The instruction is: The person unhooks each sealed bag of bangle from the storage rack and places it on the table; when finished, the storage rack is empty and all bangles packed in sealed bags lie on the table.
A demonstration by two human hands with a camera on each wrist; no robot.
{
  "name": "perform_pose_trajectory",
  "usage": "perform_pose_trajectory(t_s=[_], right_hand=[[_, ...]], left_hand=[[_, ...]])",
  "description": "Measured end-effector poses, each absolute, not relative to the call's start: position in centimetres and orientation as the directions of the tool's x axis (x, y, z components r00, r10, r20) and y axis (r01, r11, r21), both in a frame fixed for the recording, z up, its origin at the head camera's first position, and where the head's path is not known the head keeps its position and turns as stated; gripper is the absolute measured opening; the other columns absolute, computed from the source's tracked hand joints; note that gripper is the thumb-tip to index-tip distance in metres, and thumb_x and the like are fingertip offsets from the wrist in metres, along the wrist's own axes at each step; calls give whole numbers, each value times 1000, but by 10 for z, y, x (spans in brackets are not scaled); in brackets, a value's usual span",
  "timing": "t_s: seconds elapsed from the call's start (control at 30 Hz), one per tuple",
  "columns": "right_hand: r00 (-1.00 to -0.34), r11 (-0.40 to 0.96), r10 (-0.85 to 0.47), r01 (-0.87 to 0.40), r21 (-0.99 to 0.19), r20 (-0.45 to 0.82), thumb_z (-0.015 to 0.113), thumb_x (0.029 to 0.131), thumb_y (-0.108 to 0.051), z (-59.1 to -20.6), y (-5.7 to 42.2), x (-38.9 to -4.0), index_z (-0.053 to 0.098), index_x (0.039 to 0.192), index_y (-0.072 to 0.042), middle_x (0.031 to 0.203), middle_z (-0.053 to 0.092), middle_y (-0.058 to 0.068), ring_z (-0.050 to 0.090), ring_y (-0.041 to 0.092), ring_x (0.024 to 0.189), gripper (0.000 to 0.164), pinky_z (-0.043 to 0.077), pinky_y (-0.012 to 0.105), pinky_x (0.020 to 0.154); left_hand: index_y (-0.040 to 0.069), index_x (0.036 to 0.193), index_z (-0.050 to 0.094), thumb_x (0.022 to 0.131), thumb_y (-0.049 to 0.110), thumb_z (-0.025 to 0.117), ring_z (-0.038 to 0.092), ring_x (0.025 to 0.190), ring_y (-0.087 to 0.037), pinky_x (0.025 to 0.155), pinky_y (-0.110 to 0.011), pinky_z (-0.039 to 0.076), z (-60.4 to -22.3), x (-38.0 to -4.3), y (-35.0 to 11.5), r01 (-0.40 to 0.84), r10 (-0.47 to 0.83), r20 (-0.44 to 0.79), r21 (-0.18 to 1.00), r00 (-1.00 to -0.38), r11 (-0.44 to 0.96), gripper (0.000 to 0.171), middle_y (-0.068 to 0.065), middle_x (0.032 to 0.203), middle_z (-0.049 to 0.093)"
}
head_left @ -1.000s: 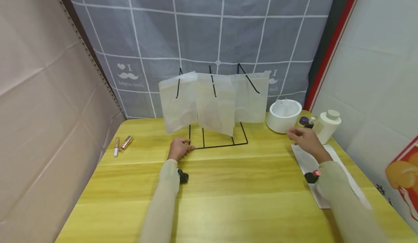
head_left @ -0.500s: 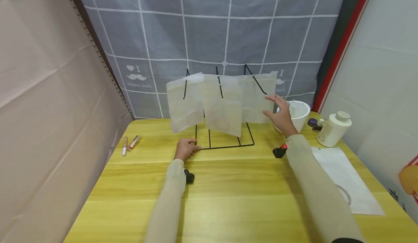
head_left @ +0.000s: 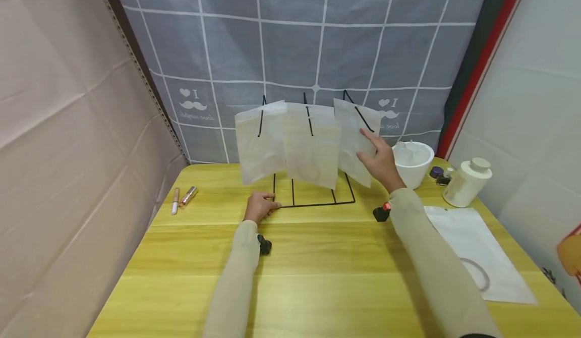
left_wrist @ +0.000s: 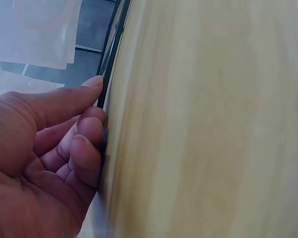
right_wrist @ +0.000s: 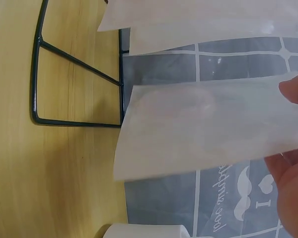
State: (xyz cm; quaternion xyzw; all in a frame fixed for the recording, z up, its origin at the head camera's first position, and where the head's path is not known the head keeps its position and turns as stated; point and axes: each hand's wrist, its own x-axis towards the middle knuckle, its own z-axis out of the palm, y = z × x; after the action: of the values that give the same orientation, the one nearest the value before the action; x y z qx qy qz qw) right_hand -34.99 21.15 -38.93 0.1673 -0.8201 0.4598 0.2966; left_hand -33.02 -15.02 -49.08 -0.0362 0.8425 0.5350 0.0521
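Observation:
My left hand [head_left: 259,207] pinches the front left corner of a black wire display rack [head_left: 317,205], thumb along the wire in the left wrist view. Three hooks rise from it, each carrying a flat, frosted white bag: left [head_left: 260,146], middle [head_left: 310,151] and right [head_left: 349,136]. My right hand [head_left: 383,162] touches the right bag near its right edge, thumb and index finger spread apart. In the right wrist view the thumb [right_wrist: 297,89] overlaps that bag's face and other fingers sit at its opposite edge. This bag hangs tilted, its lower corner overlapping the base.
A round white container [head_left: 412,162] stands behind my right hand. Beside it are a purple-lidded jar [head_left: 436,172], a small dark bottle [head_left: 444,177] and a white bottle [head_left: 467,182]. A flat white bag [head_left: 481,247] lies at the right. Two cosmetic tubes [head_left: 187,196] lie at the left.
My right hand has come left from the white bottle's area to the right bag, which has turned clockwise on its hook. My left hand stays on the rack.

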Motion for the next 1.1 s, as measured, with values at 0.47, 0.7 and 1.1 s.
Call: perform_pose_trajectory(t_s=[0.47, 0.7, 1.1], right_hand=[[-765, 530, -23, -555, -641, 644, 71, 88, 3, -386, 213, -337, 54, 145, -2, 148, 53, 17, 43, 34, 142, 60, 35, 52, 113], [-738, 553, -68, -588, -591, 671, 71, 89, 2, -383, 220, -322, 56, 144, -2, 147, 54, 18, 47, 36, 138, 57, 37, 34, 113], [-677, 645, -176, -628, -435, 715, 69, 91, 5, -386, 249, -284, 63, 137, -3, 136, 62, 20, 59, 24, 107, 47, 39, 14, 72]], left_hand=[[4, 129, 70, 86, 10, 81, 57, 52, -16, 47, -28, 45, -492, -331, -150, -120, -10, -128, 897, -992, 426, 45, -13, 70, 71], [3, 128, 70, 86, 10, 81, 58, 52, -16, 47, -28, 46, -492, -331, -151, -118, -9, -126, 898, -992, 423, 44, -14, 71, 72], [2, 127, 70, 86, 10, 81, 58, 52, -16, 48, -29, 47, -494, -330, -151, -95, 2, -105, 906, -994, 413, 43, -12, 70, 71]])
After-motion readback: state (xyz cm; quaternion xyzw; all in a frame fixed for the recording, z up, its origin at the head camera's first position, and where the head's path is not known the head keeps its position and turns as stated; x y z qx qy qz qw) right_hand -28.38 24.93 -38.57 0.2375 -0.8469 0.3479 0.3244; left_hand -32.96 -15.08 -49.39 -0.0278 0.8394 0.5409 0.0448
